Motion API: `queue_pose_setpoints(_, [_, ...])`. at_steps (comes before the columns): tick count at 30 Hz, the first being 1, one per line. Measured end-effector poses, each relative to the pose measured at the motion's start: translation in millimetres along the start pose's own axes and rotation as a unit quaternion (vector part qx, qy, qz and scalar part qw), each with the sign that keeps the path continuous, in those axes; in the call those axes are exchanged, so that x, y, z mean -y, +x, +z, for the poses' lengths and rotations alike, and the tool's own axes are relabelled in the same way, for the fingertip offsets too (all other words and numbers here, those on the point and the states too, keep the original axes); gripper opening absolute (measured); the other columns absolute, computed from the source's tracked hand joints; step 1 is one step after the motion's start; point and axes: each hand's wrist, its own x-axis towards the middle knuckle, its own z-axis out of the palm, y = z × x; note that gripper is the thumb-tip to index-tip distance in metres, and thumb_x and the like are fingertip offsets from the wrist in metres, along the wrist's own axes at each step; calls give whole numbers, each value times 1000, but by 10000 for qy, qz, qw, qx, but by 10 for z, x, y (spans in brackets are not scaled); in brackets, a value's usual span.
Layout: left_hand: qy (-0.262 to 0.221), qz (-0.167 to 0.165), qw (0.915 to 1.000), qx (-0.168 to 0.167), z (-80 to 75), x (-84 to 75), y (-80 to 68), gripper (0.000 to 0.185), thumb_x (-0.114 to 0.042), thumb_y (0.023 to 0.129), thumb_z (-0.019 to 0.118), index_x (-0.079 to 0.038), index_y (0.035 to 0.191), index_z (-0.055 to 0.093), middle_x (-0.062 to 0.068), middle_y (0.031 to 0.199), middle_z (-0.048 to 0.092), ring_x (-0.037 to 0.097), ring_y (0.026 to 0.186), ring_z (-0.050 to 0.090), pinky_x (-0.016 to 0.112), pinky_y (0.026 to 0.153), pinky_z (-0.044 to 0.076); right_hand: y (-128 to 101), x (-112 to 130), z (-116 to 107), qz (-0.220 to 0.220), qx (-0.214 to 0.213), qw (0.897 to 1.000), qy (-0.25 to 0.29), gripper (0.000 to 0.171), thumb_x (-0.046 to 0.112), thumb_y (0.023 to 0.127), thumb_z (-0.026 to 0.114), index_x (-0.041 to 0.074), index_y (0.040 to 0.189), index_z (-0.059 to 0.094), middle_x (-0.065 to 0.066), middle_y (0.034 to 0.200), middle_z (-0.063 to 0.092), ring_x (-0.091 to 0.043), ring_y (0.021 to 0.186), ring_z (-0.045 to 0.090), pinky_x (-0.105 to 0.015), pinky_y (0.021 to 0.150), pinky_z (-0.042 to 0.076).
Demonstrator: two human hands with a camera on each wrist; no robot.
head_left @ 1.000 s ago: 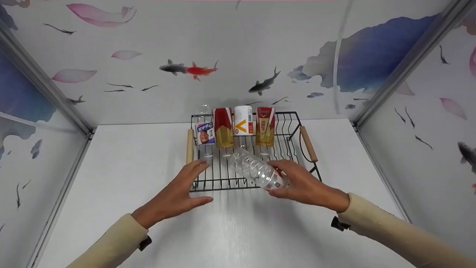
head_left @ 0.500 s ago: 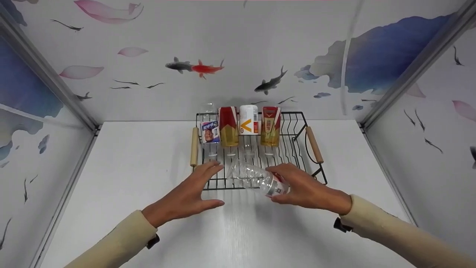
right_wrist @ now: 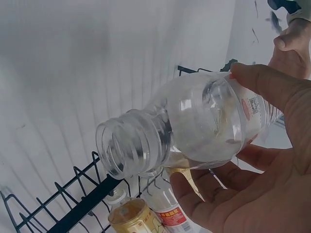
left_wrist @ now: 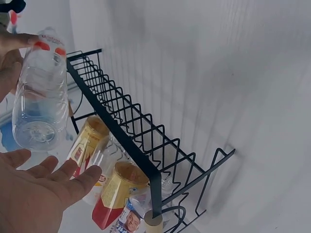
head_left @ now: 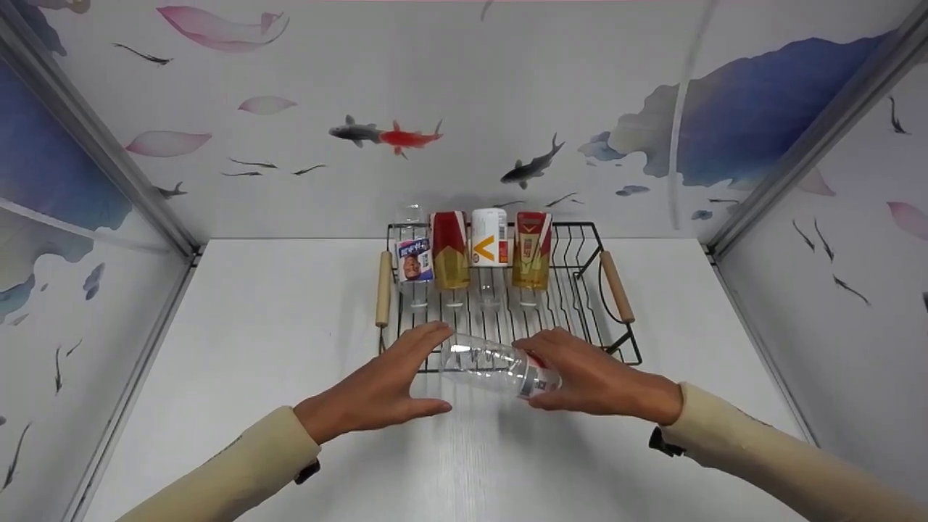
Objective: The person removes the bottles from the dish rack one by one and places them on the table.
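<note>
Right hand [head_left: 587, 373] grips clear bottle [head_left: 482, 366], drawn nearer since the earlier frame, over rack's [right_wrist: 87, 204] near edge; neck hidden in head view. Left hand [head_left: 380, 384], closer to bottle's base, fingers spread, grasping nothing; contact unclear.

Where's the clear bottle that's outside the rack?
In the head view, the clear bottle is in the right hand near the rack, its base toward the left hand.
</note>
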Motion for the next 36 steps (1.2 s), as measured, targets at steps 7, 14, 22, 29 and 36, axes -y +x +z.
queue_pose_setpoints(7, [33,60,9999,120,37,-80,71,99,-39,96,88,-17,174,31,8,179,30,31,166,28,57,129,36,-24,46,31,-221,103,9994,-226,68,21,89,92,12,151,65,1,134,68,-19,119,57,-41,95,56])
queue_pose_setpoints(14, [-1,68,9991,428,115,-177,172,96,-43,96,87,-20,173,34,2,178,34,24,164,32,52,130,37,-54,99,68,-403,175,9970,-641,71,26,90,92,9,152,62,-5,136,68,-22,121,59,-47,100,57])
queue_pose_setpoints(22, [97,279,9981,545,181,-210,256,90,-43,97,87,-15,169,41,5,171,44,23,157,43,51,127,42,-42,143,65,-315,215,9972,-646,67,27,90,92,10,149,64,-2,137,68,-21,121,58,-45,99,57])
queue_pose_setpoints(29, [-80,106,9992,386,210,-202,296,79,-45,93,89,-21,160,53,-2,157,58,17,138,55,48,116,52,-26,169,49,-352,25,9970,-683,65,26,90,92,9,146,65,0,137,69,-21,124,57,-46,101,55])
queue_pose_setpoints(36, [236,-110,9993,258,227,-220,283,79,-48,92,89,-14,157,58,5,152,63,20,132,60,48,110,56,-26,202,35,-479,-95,9961,-736,65,28,90,93,13,146,65,3,139,68,-20,127,56,-49,105,54])
